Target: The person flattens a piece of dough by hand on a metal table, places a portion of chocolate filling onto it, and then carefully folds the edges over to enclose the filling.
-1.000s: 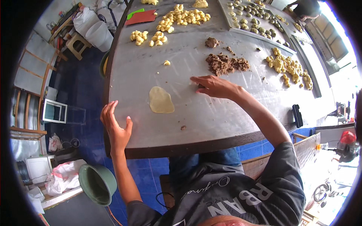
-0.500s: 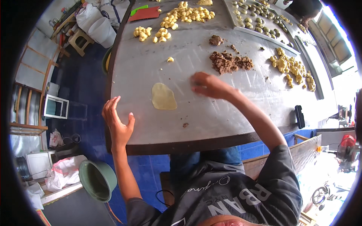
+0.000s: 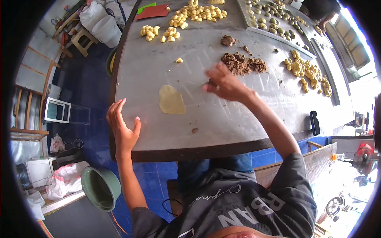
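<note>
A thin, flattened sheet of pale dough [image 3: 172, 100] lies on the metal tabletop [image 3: 154, 135]. At the table's left edge, my left hand [image 3: 125, 127] is raised with its fingers apart and nothing in them. My right hand [image 3: 225, 84] hovers right of the dough sheet, just short of a crumbly brown heap of filling [image 3: 248, 66]. Its fingers are spread, slightly blurred, and I see nothing held. A smaller brown lump [image 3: 228, 41] sits beyond that heap. One small piece of yellow dough [image 3: 179, 60] rests beyond the sheet.
Many yellow dough balls [image 3: 198, 14] are piled at the far side, and more dough pieces [image 3: 305, 69] lie at right. A tray [image 3: 248, 23] of greenish-brown rounds stands far right, with another person [image 3: 319, 10] beyond it. Red and green flat pieces [image 3: 152, 12] lie far left.
My right hand has moved slightly away from me, toward the brown filling. My left hand stays nearly in place, and the dough sheet lies as before.
</note>
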Tool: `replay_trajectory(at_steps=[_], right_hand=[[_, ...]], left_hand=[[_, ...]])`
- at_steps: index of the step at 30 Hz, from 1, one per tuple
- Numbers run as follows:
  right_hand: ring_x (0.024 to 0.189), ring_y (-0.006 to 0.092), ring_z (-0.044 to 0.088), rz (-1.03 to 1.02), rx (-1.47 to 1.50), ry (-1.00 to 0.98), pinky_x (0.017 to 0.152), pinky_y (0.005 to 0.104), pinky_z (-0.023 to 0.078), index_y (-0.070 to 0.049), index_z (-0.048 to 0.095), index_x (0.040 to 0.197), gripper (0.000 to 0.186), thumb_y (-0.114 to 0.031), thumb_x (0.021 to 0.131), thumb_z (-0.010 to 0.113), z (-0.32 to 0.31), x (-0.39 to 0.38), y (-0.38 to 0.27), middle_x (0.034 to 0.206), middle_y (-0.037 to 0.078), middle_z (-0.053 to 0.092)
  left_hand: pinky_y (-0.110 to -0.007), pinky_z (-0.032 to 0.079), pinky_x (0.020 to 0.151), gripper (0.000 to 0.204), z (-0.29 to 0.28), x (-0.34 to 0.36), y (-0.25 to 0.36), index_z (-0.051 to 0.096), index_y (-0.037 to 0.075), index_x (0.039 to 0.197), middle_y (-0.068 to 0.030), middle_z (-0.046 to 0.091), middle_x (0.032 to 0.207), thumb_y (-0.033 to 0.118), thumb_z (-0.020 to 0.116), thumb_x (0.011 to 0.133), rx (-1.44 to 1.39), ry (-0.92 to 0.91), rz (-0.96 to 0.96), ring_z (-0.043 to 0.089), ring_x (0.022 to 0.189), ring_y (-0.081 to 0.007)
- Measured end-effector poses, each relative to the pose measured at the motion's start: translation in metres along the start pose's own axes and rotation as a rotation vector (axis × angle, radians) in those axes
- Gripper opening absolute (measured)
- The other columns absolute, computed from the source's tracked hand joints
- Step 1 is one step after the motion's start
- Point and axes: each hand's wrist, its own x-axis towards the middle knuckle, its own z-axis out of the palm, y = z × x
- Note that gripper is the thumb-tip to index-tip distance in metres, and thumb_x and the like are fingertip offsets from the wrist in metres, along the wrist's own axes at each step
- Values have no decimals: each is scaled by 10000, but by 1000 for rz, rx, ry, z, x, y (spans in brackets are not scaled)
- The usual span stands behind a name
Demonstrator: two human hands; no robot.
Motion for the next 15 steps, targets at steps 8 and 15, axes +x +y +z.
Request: replay_trajectory(at_steps=[8,15], right_hand=[[1355,354,344,-91,148,-111,1151,428,266,25,420,1351,631,-408,923,585,4,-4,-1,1335,217,488],[1327,314,394,-174,414,-303,1105,397,344,-31,434,1366,552,-119,854,620,-25,4,12,1399,168,446]], left_hand=[[-475,271,1101,658,-3,1,-3,436,55,1349,-131,474,1307,99,657,730,15,2,12,389,1270,-334],[-477,272,1100,646,-2,1,1,451,68,1337,-129,473,1307,94,658,726,1,-29,13,391,1269,-333]])
